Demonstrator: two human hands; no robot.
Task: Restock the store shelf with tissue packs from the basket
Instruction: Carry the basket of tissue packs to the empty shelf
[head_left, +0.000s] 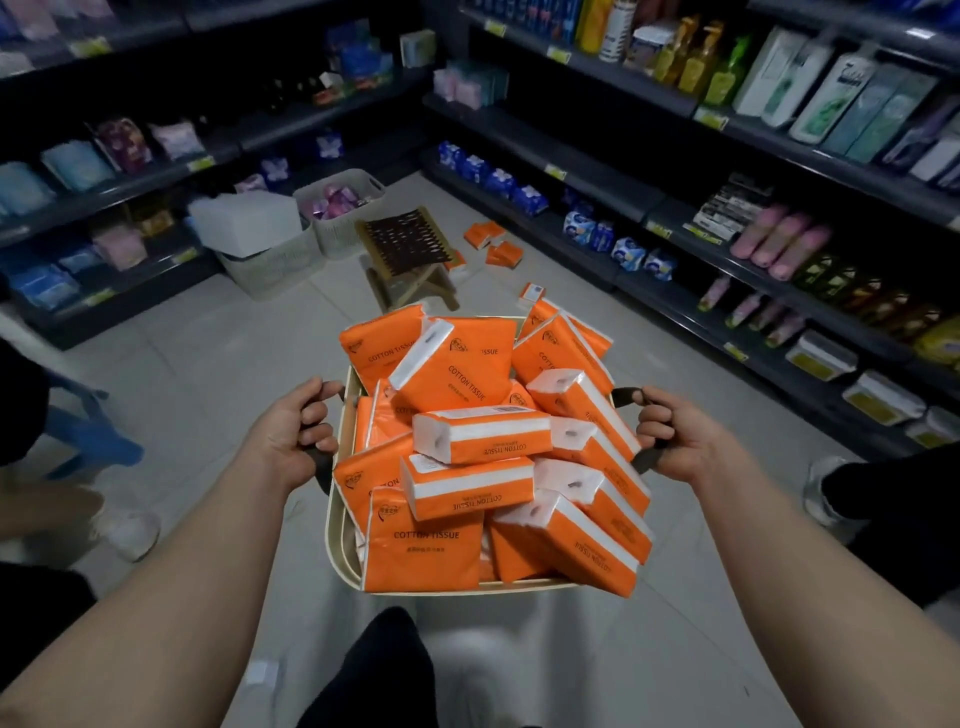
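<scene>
Hands: left hand (291, 434) and right hand (675, 436) each curled tight around a dark side handle of the cream plastic basket (340, 540).
Basket: held above the pale tiled floor (218, 364).
Orange-and-white tissue packs (480, 434): heaped inside the basket, overtopping its rim.
Loose orange packs (493, 244): on the floor beyond the basket.

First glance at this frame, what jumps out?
A cream plastic basket heaped with bright orange cotton tissue packs fills the centre, carried by its dark handles in the left hand and right hand. Ahead on the tiled floor stand a small wooden folding stool and a few loose orange packs.
</scene>
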